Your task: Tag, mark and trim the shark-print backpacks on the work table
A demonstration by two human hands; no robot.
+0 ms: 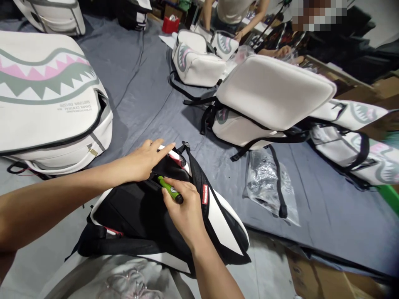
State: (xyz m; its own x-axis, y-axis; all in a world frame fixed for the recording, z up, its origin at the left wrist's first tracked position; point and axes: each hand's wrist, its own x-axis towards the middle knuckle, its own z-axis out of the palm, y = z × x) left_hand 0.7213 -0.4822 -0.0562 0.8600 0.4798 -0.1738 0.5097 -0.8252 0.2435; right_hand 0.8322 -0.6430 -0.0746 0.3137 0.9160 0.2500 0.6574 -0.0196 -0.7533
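Note:
A black backpack with white panels (134, 207) lies tilted at the table's near edge, its black padded side and straps facing me. My right hand (183, 203) is closed around a green handle with a black end, a hand tool (169, 189). Its front end points into the black fabric beside my left hand; its tip is hidden, so I cannot tell its exact kind. My left hand (145, 160) rests on the upper part of the backpack, fingers stretched out flat near a white and red trim piece (178, 158). A red label (205, 194) is sewn on the strap.
A large white backpack with a shark-mouth print (46, 108) lies left. Several white backpacks (274, 91) are piled at the right. A clear plastic bag (264, 182) with a black strap lies on the grey cloth-covered table (146, 112). Another person's hands (240, 35) work at the back.

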